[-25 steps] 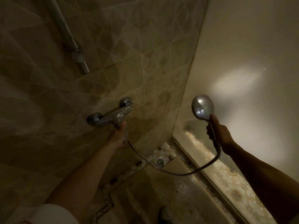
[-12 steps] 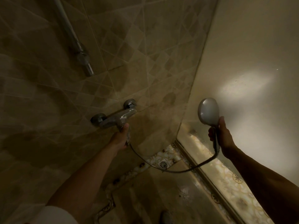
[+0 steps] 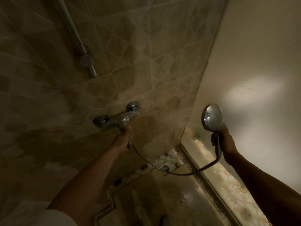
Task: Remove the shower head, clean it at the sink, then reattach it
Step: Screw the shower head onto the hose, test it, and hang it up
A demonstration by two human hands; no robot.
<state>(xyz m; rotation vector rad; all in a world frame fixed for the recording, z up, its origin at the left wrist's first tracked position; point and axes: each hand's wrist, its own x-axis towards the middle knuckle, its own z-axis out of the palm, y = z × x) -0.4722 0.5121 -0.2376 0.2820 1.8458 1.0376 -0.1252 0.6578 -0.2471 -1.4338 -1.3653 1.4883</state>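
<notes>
In a dim tiled shower, the shower head (image 3: 211,117) is held upright at right by its handle, the right hand (image 3: 225,141) curled round it. The hose (image 3: 175,172) sags left to the mixer (image 3: 118,120), where its end is gripped by the left hand (image 3: 123,140). A floor drain (image 3: 166,167) is seen below.

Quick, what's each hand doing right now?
Left hand: grips the hose end under the tap.
Right hand: holds the shower head by its handle.
</notes>
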